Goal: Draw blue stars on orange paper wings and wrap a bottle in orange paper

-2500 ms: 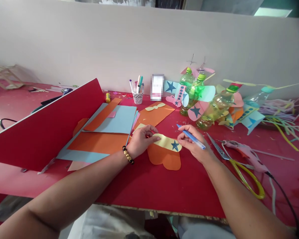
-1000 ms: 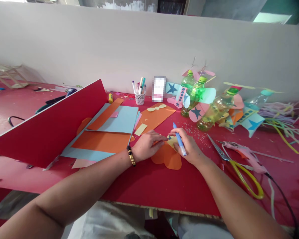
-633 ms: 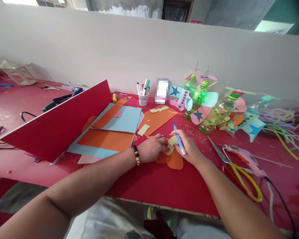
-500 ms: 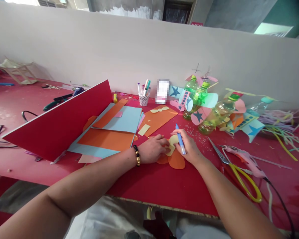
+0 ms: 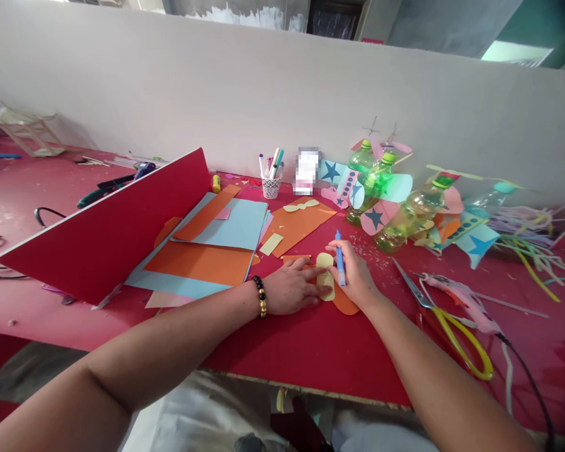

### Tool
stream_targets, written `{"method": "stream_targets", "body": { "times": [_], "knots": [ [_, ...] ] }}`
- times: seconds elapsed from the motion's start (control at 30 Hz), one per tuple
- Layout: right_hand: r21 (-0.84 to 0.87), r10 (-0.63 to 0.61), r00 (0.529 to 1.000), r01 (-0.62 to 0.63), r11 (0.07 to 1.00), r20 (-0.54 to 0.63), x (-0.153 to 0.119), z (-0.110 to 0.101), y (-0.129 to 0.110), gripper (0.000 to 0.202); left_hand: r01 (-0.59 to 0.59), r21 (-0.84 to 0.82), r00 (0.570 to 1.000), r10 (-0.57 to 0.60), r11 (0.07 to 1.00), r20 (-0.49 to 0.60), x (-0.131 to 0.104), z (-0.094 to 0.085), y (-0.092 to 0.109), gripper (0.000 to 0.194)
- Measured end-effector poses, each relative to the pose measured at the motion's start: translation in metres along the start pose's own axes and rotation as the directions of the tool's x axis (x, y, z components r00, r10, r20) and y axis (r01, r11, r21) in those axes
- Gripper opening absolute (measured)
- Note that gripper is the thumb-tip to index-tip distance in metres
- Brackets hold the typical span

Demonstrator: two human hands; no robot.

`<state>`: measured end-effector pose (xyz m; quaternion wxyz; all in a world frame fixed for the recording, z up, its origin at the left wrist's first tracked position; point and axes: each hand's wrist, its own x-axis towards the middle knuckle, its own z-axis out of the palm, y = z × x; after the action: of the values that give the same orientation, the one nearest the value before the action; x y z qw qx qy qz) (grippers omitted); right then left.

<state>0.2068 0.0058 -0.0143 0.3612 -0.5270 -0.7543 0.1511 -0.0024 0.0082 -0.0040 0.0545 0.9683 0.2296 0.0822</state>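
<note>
My left hand [image 5: 295, 287] lies flat with its fingers stretched out, the tips pressing on a pale yellow paper cutout [image 5: 325, 279] with rounded ends. That cutout rests over an orange paper cutout [image 5: 345, 302], part of which my hands hide. Between the fingers of my right hand [image 5: 358, 276] is a blue marker [image 5: 339, 257], held nearly upright beside the yellow piece. To the right of this hand lie open scissors [image 5: 452, 333] with yellow handles and a pink glue gun [image 5: 466, 301].
Orange and light blue paper sheets [image 5: 202, 267] are stacked at left, before a standing red board [image 5: 117, 232]. A cup of markers [image 5: 271, 187] and a phone [image 5: 307, 171] stand against the wall. Plastic bottles decorated as planes [image 5: 412, 213] and paper scraps [image 5: 272, 244] lie around.
The yellow cutout has turned to run lengthwise away from me, and the orange piece's angle has shifted. My left fingers have straightened onto the yellow piece; the marker stays in my right hand.
</note>
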Motion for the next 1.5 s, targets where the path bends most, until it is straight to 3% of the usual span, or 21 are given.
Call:
{"method": "stream_targets", "body": {
  "times": [0.17,0.33,0.5,0.87,1.1,1.3,1.5],
  "knots": [
    [0.004,0.006,1.000,-0.006,1.000,-0.018,0.002,0.001,0.002,0.044,0.017,-0.013,0.999,-0.017,1.000,0.038,-0.001,-0.003,0.001,0.036],
    [0.025,0.076,0.996,-0.075,0.997,-0.053,-0.001,-0.012,0.004,0.042,0.016,-0.020,1.000,-0.015,1.000,0.015,-0.002,0.000,0.000,0.037],
    [-0.115,0.198,0.977,-0.189,0.975,0.074,-0.008,-0.026,0.008,0.045,0.032,0.006,0.999,-0.032,0.999,0.006,-0.002,0.001,0.001,0.039],
    [-0.403,0.308,0.949,-0.260,0.877,0.058,-0.014,-0.021,-0.009,0.045,0.037,0.032,0.999,-0.037,0.999,0.011,-0.003,0.005,0.001,0.041],
    [-0.402,0.197,0.980,-0.172,0.899,0.021,-0.014,-0.022,0.012,0.047,0.045,0.051,0.999,-0.046,0.998,0.016,-0.004,0.004,0.003,0.042],
    [-0.390,0.312,0.950,-0.288,0.875,-0.001,-0.009,-0.018,0.031,0.039,0.051,0.043,0.998,-0.052,0.998,0.019,-0.004,0.003,0.003,0.042],
    [-0.412,0.310,0.949,-0.306,0.858,-0.060,-0.006,-0.024,0.038,0.032,0.067,0.043,0.997,-0.068,0.997,0.025,-0.004,0.003,0.004,0.042]
  ]
}}
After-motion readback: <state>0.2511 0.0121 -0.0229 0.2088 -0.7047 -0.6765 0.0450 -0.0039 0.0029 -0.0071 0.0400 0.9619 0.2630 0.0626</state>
